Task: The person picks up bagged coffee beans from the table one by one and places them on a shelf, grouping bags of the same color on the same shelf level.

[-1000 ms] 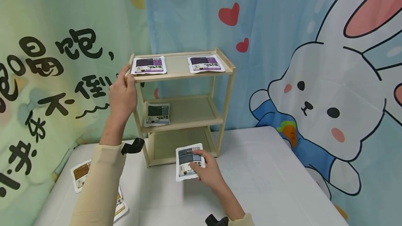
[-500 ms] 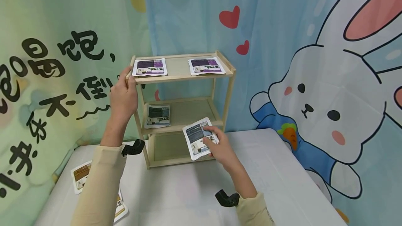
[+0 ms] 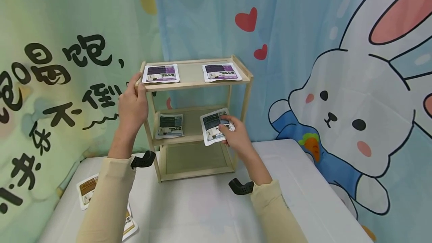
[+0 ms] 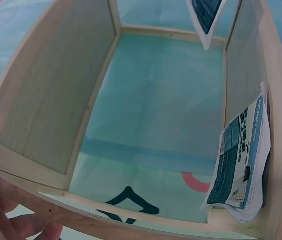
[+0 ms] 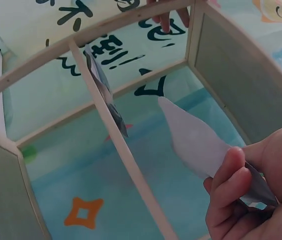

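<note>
Right grip [image 3: 237,138] nearly closed, pinching the pouch [image 3: 210,123] by its right side, digits on both faces, and the pouch tilts at the right half of the middle shelf [image 3: 191,121]! Touching wood? Can't tell. What this wants, I'd say: level it, clear the front rail, lower it beside the blue pouch [image 3: 170,126], release gently so no corner drags. Left grip [image 3: 133,106] curled round the left end of the top shelf [image 3: 190,72], a sensible brace for a light-looking rack [image 3: 247,100]. And the load: two purple pouches [image 3: 161,73] up top, left and right; the blue one at the middle's left. Down on the bench [image 3: 195,205], brown-labelled pouches [image 3: 88,188], partly behind the left sleeve [image 3: 106,198].
</note>
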`<state>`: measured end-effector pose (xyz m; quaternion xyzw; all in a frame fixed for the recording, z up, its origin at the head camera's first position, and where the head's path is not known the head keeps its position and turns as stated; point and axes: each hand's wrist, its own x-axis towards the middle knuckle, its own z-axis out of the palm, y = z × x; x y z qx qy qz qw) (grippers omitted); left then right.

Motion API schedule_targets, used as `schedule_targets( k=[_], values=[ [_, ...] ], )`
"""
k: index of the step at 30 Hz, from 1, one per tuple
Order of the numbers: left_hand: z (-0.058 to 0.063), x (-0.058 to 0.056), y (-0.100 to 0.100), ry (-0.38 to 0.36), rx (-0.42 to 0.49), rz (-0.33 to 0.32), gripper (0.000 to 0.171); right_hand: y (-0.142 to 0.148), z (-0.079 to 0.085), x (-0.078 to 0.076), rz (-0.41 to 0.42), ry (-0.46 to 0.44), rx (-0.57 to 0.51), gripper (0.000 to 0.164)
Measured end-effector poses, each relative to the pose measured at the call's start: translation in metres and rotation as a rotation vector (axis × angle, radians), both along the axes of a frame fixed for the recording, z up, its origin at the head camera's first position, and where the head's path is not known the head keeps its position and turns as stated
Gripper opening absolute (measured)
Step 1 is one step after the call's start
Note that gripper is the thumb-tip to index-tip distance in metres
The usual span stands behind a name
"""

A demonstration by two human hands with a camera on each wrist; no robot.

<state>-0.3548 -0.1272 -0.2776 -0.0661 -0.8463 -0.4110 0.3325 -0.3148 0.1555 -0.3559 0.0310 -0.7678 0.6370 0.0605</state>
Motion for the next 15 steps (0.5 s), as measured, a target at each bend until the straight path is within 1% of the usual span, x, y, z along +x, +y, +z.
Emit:
schedule_targets(
  k=[6, 10, 15],
  values=[
    [-0.002, -0.001, 0.001, 0.013, -0.004, 0.003, 0.05, 0.003, 0.005, -0.019, 0.02, 0.017, 0.034, 0.041],
    [-0.003, -0.002, 0.0, 0.033, -0.008, -0.003, 0.05, 0.002, 0.012, -0.031, 0.002, -0.012, 0.064, 0.04],
    [-0.002, -0.003, 0.0, 0.054, -0.012, 0.0, 0.05, -0.002, 0.019, -0.042, -0.01, -0.055, 0.086, 0.04]
  ],
)
